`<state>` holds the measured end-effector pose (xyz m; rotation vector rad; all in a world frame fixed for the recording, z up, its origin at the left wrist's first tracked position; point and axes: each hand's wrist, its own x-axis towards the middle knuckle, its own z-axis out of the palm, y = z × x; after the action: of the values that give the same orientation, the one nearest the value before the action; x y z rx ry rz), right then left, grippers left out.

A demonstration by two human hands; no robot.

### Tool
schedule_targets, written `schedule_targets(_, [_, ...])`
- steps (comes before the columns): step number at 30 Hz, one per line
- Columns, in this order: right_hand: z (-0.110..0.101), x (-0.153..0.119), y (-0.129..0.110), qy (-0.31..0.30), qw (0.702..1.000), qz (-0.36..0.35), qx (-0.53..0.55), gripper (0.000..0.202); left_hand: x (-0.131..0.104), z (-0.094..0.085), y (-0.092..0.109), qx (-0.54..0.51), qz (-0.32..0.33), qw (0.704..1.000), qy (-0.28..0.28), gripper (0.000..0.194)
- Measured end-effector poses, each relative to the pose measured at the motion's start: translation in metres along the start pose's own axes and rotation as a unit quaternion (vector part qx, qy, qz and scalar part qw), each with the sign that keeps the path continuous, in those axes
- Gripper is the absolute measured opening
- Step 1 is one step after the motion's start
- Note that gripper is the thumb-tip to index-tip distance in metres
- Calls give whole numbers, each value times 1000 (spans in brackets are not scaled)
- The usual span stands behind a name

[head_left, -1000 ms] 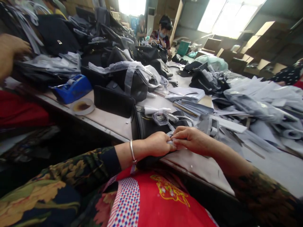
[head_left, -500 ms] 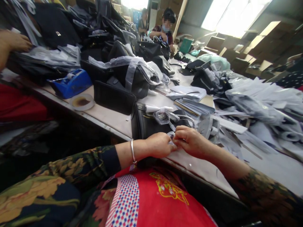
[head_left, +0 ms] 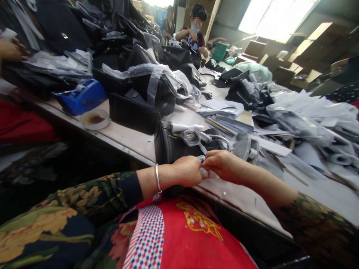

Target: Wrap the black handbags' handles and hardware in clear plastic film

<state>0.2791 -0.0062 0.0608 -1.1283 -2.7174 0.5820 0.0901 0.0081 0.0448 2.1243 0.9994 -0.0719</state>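
A black handbag point(head_left: 176, 145) lies at the table's near edge, right in front of me. On top of it rests a strap wrapped in clear plastic point(head_left: 192, 137), coiled up. My left hand point(head_left: 189, 171) is closed in a pinch at the bag's near side, on a bit of clear plastic wrapping. Fingertips of my right hand point(head_left: 217, 163) are pinched together against the left ones, at the same plastic. What exactly lies between the fingers is mostly hidden. A silver bangle circles my left wrist.
Left along the table edge stand a blue tape dispenser point(head_left: 81, 96) and a tape roll point(head_left: 95, 119). Black bags point(head_left: 134, 114) pile up behind. Papers point(head_left: 221, 108) and plastic scraps point(head_left: 303, 123) cover the right side. A co-worker's hand point(head_left: 12, 48) is at far left; another person point(head_left: 196, 33) works opposite.
My right hand has shifted slightly left, closer against my left hand. The co-worker's hand at far left has moved a little outward. The bag has stayed in place.
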Motion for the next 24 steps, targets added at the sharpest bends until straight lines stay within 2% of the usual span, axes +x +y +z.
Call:
schedule_targets(3, [2, 0, -1, -19, 1000, 0, -17, 23, 0, 1, 1, 5, -3, 1000, 0, 38])
schedule_targets(7, [9, 0, -7, 6, 993, -22, -117, 21, 2, 3, 0, -3, -5, 1000, -5, 38])
schedule_targets(13, [25, -10, -17, 118, 963, -25, -241, 22, 5, 3, -3, -44, 6, 999, 0, 34])
schedule_targets(18, [33, -21, -22, 216, 966, -5, -142, 25, 3, 3, -4, -132, -9, 991, -4, 35])
schedule_targets(21, [35, -26, -23, 220, 972, -12, -82, 21, 3, 4, -6, -158, -13, 987, -3, 34])
schedule_targets(24, [37, -33, -23, 196, 975, -9, -100, 18, 3, 2, -7, -182, -14, 983, 0, 34])
